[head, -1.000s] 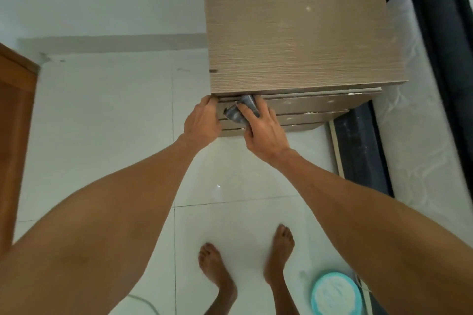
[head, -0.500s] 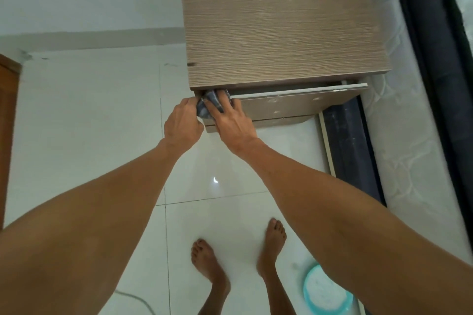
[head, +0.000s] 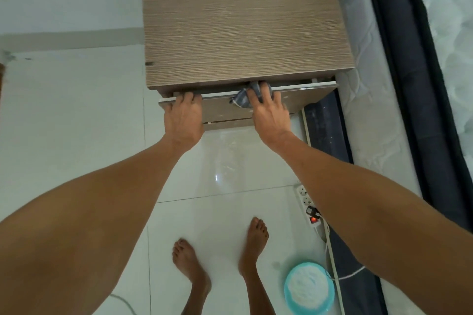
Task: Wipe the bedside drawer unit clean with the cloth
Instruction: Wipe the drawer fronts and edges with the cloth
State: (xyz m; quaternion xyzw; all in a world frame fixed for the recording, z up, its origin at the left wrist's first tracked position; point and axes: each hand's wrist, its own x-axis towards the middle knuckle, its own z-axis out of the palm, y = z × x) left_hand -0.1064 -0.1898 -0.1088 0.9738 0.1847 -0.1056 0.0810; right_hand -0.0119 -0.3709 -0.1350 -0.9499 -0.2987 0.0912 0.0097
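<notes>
The wood-grain bedside drawer unit (head: 243, 20) stands ahead of me, seen from above, with its top drawer (head: 222, 103) pulled partly out. My left hand (head: 183, 117) grips the drawer's top edge near its left end. My right hand (head: 268, 112) presses a bunched grey cloth (head: 244, 98) onto the drawer's top edge, right of the middle. Most of the cloth is hidden under my fingers. White specks show on the unit's top and on the drawer's right end.
A bed with a white mattress (head: 368, 100) and dark frame runs along the right. A power strip (head: 308, 206) and cable lie on the white tiled floor by the bed. A teal basin (head: 308, 286) sits near my bare feet (head: 220, 256).
The drawer has come further out. My right hand has slid the cloth rightward along the drawer's top edge, away from my left hand, which stays at the left end.
</notes>
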